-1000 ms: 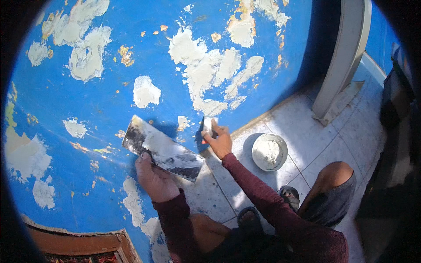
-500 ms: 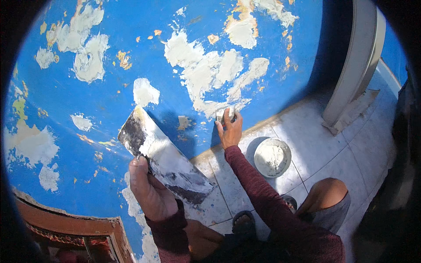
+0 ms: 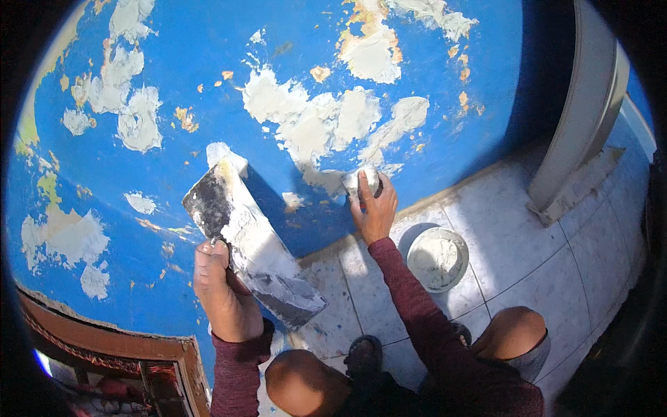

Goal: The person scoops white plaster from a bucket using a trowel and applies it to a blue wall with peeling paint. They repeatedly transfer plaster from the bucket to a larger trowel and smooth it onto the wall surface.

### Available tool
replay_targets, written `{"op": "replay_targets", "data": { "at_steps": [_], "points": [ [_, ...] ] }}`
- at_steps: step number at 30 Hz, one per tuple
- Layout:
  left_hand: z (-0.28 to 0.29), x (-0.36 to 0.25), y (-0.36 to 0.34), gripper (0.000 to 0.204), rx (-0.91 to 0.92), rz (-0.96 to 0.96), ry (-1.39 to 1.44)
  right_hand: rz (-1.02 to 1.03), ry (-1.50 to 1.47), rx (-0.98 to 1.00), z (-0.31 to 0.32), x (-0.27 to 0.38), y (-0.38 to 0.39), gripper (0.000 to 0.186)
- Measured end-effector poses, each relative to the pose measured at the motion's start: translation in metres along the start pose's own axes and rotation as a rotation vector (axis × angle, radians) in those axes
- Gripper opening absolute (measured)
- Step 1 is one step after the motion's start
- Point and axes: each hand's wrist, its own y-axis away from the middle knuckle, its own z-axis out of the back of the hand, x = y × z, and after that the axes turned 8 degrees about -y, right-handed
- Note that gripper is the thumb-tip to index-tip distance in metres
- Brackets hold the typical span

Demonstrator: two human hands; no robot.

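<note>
My left hand is closed around a long, flat rectangular plastering trowel. White putty is smeared over its dark, stained face. The trowel is tilted in front of the blue wall, its upper end overlapping a small white patch. Farther right, my right hand grips a small putty-covered putty knife, fingers spread over its back. It is at the wall, along the lower edge of a large white putty patch. Whether the blade touches the wall is hard to tell.
A round bowl of white putty stands on the tiled floor, right of my right forearm. A pale upright post rises at the right. At lower left is a brown wooden frame. My knees and sandalled feet are below.
The view has shifted a little. The trowel in my left hand stands slightly steeper and covers more of the small patch. My right hand keeps the putty knife near the same patch edge.
</note>
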Motion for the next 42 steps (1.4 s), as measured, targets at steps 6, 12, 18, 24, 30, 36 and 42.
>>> {"op": "replay_targets", "data": {
  "at_steps": [6,12,18,24,30,36,42],
  "points": [
    [0.02,0.002,-0.01,0.004,0.018,0.038,0.027,0.022,0.036,0.023,-0.011,-0.002,0.003,0.077],
    [0.034,0.0,-0.027,0.007,0.138,0.111,0.15,0.008,0.091,0.039,-0.017,-0.013,0.023,0.074],
    [0.045,0.013,-0.033,0.011,0.163,0.164,0.397,0.015,0.086,0.067,-0.001,0.002,0.026,0.073],
    [0.074,0.033,-0.03,0.017,0.087,0.26,0.51,0.115,0.17,0.09,-0.009,0.015,0.007,0.072],
    [0.086,0.031,-0.029,0.016,0.104,0.234,0.419,0.043,0.236,0.123,-0.011,0.003,0.03,0.072],
    [0.1,0.034,-0.03,0.018,0.088,0.23,0.45,0.081,0.158,0.14,-0.001,0.01,0.024,0.074],
    [0.097,0.026,-0.026,0.018,0.044,0.21,0.497,0.166,0.215,0.122,-0.01,0.016,0.007,0.077]
  ]
}}
